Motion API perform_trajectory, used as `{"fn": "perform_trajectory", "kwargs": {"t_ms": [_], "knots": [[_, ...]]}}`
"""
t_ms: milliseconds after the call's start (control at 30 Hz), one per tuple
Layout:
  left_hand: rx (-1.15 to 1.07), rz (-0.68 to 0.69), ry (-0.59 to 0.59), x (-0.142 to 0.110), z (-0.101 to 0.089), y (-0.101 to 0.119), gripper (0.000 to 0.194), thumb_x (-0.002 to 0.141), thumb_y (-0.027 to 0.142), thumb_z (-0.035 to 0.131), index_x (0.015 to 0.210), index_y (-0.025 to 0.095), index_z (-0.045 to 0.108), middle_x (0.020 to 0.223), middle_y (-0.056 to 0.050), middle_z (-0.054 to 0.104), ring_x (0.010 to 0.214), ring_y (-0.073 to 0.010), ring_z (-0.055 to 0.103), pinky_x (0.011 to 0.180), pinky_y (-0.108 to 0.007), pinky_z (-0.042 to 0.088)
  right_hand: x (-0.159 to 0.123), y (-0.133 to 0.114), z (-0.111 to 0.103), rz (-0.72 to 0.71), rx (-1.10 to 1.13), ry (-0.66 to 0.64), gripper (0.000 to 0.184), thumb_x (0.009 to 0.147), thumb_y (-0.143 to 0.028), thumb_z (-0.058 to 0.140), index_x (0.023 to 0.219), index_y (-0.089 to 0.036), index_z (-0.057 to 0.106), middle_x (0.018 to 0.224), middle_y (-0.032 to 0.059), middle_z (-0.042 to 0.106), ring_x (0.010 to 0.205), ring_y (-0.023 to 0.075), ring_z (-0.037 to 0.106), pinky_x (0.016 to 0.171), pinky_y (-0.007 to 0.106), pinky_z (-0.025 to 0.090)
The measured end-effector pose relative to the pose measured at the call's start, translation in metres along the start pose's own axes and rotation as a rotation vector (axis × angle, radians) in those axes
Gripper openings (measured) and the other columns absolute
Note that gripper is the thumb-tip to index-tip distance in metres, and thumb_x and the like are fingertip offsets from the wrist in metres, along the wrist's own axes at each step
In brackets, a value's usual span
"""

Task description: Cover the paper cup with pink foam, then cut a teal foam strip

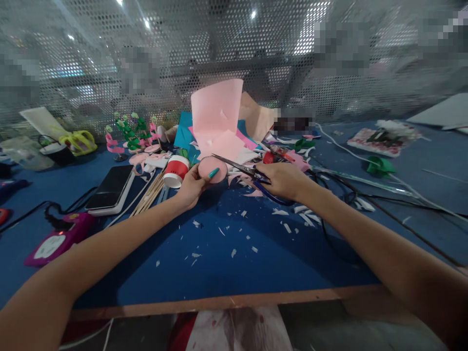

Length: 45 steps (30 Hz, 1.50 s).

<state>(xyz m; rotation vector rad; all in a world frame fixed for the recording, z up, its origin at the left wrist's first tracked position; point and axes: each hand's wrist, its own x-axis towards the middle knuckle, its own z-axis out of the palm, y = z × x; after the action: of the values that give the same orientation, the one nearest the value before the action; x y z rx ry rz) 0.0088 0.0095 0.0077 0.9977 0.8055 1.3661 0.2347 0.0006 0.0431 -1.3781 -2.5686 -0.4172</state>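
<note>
My left hand [193, 185] pinches a round pink paper disc [210, 164], its thumb with a teal nail lying over the face of the disc. In my right hand [283, 179] is a pair of scissors [237, 166] with dark blue handles. The blades point left and their tips lie at the upper edge of the disc; whether they touch the paper I cannot tell. Just left of the disc stands a red and white paper cup [176, 170]. Behind both hands rises a curled pink paper sheet [217, 112], with more paper scraps around it.
White paper snippets [255, 249] are scattered over the blue table [204, 278]. At left lie thin wooden sticks [148, 195], a black and white device [110, 190] and a purple power strip [60, 239]. Cables [369, 195] cross the right side. A perforated metal screen [226, 44] stands behind.
</note>
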Motion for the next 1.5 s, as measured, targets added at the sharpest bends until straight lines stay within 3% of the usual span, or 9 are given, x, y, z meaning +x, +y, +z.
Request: {"fn": "perform_trajectory", "kwargs": {"t_ms": [200,600,933,1133,1500], "knots": [[0.014,0.015,-0.009,0.000,0.000,-0.001,0.039,0.055,0.016,0.077,0.091,0.018,0.062,0.094,-0.002,0.065,0.086,-0.0160,0.060,0.070,-0.025,0.054,0.000,0.002,0.002,0.011,-0.018,0.019,0.042,0.084,-0.049,0.034,0.089,-0.014,0.057,0.078,0.0140,0.066,0.069,0.0236,0.060,0.054,0.028,0.032],[0.018,0.020,-0.074,0.000,0.000,-0.003,0.049,0.050,0.022,0.081,0.095,0.017,0.061,0.092,-0.002,0.066,0.095,-0.0193,0.060,0.087,-0.034,0.050,0.000,0.004,-0.002,-0.097,0.121,-0.057,0.041,0.082,-0.053,0.037,0.081,-0.016,0.054,0.073,0.0136,0.065,0.065,0.0224,0.059,0.055,0.028,0.034],[0.064,0.027,-0.138,0.004,-0.004,-0.008,0.047,0.051,0.027,0.080,0.093,0.019,0.060,0.094,-0.002,0.065,0.093,-0.0195,0.059,0.083,-0.035,0.050,-0.001,0.011,-0.002,-0.079,0.073,-0.048,0.044,0.081,-0.055,0.035,0.091,-0.017,0.056,0.078,0.0124,0.066,0.071,0.0246,0.061,0.055,0.029,0.035],[0.081,0.029,-0.141,0.004,-0.005,-0.007,0.047,0.051,0.028,0.080,0.093,0.018,0.060,0.094,-0.002,0.064,0.091,-0.0189,0.059,0.077,-0.032,0.051,0.000,0.013,0.000,-0.113,0.109,-0.063,0.042,0.083,-0.051,0.034,0.086,-0.015,0.056,0.075,0.0129,0.065,0.069,0.0236,0.060,0.056,0.029,0.035],[0.037,0.017,-0.152,0.003,-0.004,-0.007,0.044,0.051,0.025,0.079,0.092,0.020,0.062,0.089,0.001,0.064,0.082,-0.0139,0.058,0.068,-0.025,0.051,-0.001,0.016,0.010,-0.147,0.150,0.028,0.042,0.081,-0.052,0.037,0.090,-0.015,0.054,0.084,0.0146,0.065,0.075,0.0242,0.060,0.060,0.029,0.037]]}}
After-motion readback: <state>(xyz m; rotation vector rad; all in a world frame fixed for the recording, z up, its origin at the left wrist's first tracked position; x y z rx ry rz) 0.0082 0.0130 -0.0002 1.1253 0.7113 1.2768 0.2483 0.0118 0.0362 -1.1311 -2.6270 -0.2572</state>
